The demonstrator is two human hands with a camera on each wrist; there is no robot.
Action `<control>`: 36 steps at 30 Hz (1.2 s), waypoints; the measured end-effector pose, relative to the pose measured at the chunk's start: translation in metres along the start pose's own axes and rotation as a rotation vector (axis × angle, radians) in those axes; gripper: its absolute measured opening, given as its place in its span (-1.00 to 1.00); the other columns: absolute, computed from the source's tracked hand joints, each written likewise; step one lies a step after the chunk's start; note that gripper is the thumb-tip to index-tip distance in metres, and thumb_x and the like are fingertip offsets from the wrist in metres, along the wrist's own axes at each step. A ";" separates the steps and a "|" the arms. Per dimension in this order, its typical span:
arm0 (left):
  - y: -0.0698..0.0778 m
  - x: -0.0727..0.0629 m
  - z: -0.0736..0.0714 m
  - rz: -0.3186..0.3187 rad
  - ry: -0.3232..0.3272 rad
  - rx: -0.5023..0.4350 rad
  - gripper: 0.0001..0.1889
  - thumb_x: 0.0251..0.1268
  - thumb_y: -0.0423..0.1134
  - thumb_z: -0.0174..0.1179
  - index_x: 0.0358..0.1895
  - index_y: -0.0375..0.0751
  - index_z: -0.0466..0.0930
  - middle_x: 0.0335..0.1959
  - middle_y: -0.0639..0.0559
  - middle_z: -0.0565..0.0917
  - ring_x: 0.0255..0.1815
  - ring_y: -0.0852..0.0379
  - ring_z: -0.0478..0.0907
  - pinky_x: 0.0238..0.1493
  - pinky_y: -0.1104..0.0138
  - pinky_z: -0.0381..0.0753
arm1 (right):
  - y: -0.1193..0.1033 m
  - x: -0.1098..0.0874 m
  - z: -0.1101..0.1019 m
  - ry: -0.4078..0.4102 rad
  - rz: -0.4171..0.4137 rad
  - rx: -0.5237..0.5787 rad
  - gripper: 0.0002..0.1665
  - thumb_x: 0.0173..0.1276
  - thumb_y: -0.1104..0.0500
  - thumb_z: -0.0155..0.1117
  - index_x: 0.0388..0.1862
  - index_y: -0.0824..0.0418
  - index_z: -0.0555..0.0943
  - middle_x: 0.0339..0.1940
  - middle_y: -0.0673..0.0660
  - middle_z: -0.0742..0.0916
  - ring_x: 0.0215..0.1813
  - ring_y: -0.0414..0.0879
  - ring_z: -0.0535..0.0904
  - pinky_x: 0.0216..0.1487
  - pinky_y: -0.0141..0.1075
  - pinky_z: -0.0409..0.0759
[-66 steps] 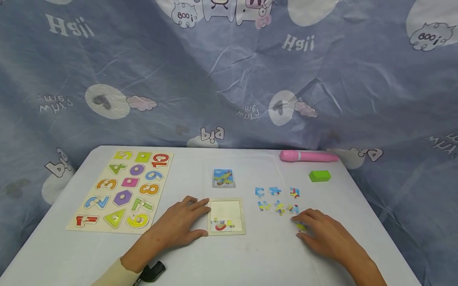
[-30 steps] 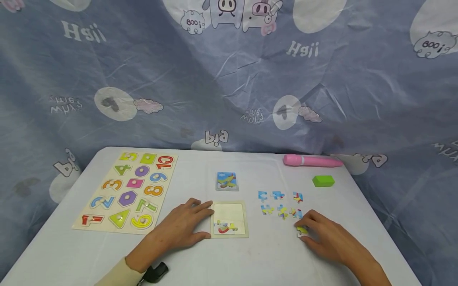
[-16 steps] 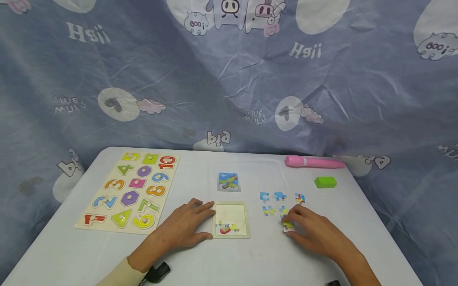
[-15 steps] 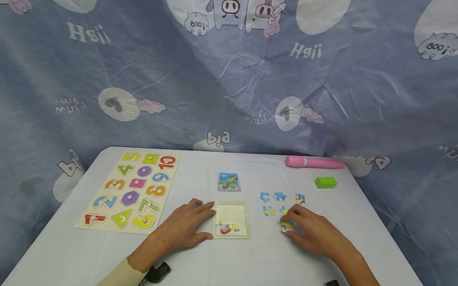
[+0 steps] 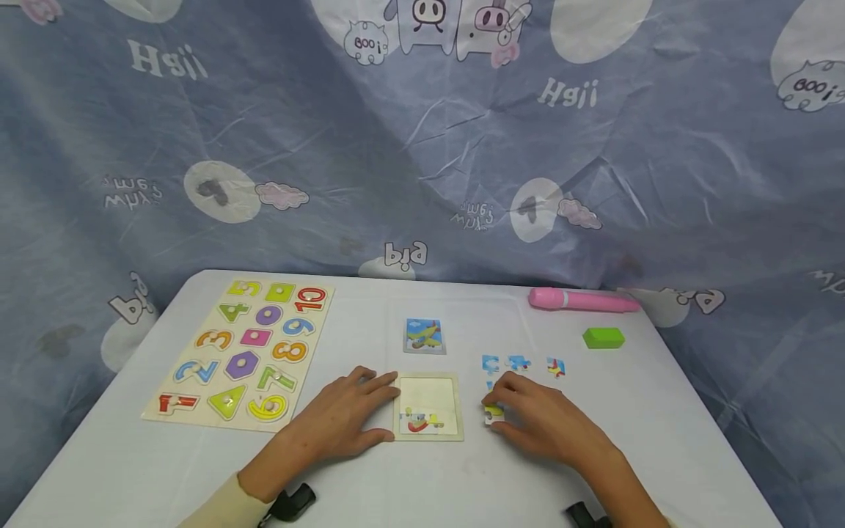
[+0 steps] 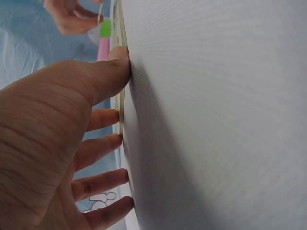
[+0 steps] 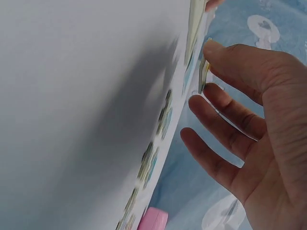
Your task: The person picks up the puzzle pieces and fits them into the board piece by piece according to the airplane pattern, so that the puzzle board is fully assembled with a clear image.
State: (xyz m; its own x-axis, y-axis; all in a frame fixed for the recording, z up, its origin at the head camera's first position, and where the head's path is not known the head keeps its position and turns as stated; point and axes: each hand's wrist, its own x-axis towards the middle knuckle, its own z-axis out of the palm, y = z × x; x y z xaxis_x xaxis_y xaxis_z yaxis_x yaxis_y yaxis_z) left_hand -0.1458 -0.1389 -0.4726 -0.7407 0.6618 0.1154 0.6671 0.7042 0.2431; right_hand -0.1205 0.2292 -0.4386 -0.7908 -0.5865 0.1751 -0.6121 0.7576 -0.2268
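My right hand [image 5: 544, 419] pinches a yellow-and-white jigsaw piece [image 5: 494, 415] between thumb and fingertips. In the right wrist view that piece [image 7: 203, 75] is held edge-on, off the tabletop. My left hand [image 5: 339, 416] rests at the left side of a square wooden puzzle tray [image 5: 429, 375], fingertips and thumb touching its edge. Along the tray's bottom lie fitted pieces [image 5: 421, 422] in red, yellow and white. Loose blue pieces [image 5: 518, 362] lie beyond my right hand, which partly hides others. A red-and-blue piece [image 5: 557, 367] sits to their right.
A small airplane picture [image 5: 425, 336] lies behind the tray. On the left is a wooden number-and-shape board [image 5: 242, 365]. At the back right are a pink marker-shaped object [image 5: 584, 300] and a green block [image 5: 604, 338]. A patterned cloth [image 5: 422, 147] hangs behind the table.
My right hand has taken hold of the jigsaw piece at the right and carried it left toward the tray. My left hand stays at the tray's edge.
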 end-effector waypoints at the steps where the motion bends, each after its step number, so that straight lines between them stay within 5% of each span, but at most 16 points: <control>1: 0.000 0.000 0.000 -0.002 0.000 -0.002 -0.28 0.38 0.27 0.40 0.50 0.03 0.57 0.58 0.05 0.50 0.44 -0.04 0.46 0.22 -0.05 0.66 | -0.002 0.002 0.000 -0.001 -0.010 0.005 -0.65 0.29 0.08 0.67 0.04 -0.06 0.79 -0.05 -0.19 0.64 -0.11 -0.30 0.60 -0.16 -0.32 0.67; 36: -0.001 0.001 0.000 -0.022 -0.018 -0.001 -0.29 0.38 0.29 0.39 0.49 0.07 0.57 0.59 0.09 0.49 0.46 -0.02 0.45 0.25 -0.02 0.65 | -0.034 0.048 0.028 -0.131 -0.129 0.014 -0.70 0.39 -0.02 0.60 0.02 -0.03 0.75 0.00 -0.14 0.66 -0.09 -0.29 0.60 -0.03 -0.28 0.69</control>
State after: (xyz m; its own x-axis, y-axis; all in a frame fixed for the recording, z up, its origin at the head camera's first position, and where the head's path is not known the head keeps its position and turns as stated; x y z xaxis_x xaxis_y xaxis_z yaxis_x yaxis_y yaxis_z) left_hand -0.1478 -0.1390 -0.4730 -0.7535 0.6508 0.0929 0.6507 0.7183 0.2463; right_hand -0.1375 0.1672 -0.4496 -0.6980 -0.7119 0.0772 -0.7079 0.6698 -0.2243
